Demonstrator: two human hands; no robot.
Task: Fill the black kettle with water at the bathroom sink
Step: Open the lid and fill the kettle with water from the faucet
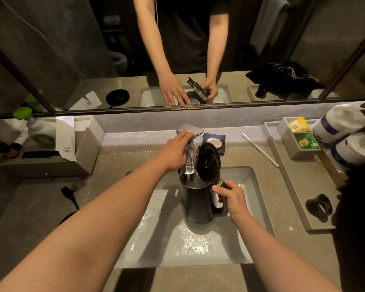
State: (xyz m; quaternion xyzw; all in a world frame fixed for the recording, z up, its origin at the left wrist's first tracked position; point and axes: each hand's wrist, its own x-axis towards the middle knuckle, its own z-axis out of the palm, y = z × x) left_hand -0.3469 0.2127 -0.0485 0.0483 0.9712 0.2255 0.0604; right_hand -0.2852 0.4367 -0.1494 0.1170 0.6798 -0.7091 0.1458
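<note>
I saw the black kettle (198, 203) upright in the white sink basin (236, 245), lid (208, 163) flipped open. My right hand (233, 199) gripped its handle at the near right. Beyond it, my left hand (175, 151) lay fingers flat on the faucet lever (191, 130); water seemingly ran into the kettle's mouth.

Black kettle (196, 205): dark cylindrical body, upright within the white sink basin (198, 253); hinged lid (208, 163) raised, mouth open; handle gripped by right-hand fingers (218, 189). Water stream (189, 159) falls into the mouth from the faucet (190, 130) beneath left-hand fingers (185, 134).
</note>
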